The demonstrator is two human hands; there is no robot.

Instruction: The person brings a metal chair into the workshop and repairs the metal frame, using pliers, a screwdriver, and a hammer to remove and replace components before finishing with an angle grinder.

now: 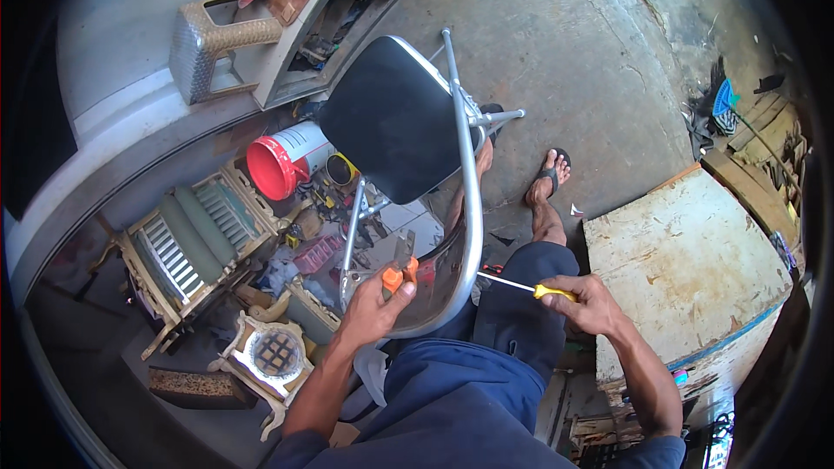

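Note:
A metal-framed chair with a black seat [391, 117] leans in front of my legs, its curved silver tube [473, 234] running close to my lap. My left hand [368, 313] is closed round orange-handled pliers [404, 254], whose jaws point up and away over the chair's frame. In my right hand [594, 304] is a screwdriver with a yellow handle [554, 293]. Its thin shaft points left toward the silver tube; whether the tip touches the tube I cannot tell.
A white bucket with a red rim [276, 165] lies tipped beside the chair. To the left are an ornate frame with slats [187, 247] and a carved stool-like piece [274, 354]. A worn wooden box [678, 252] stands at my right. Shelving [300, 56] holds odds and ends.

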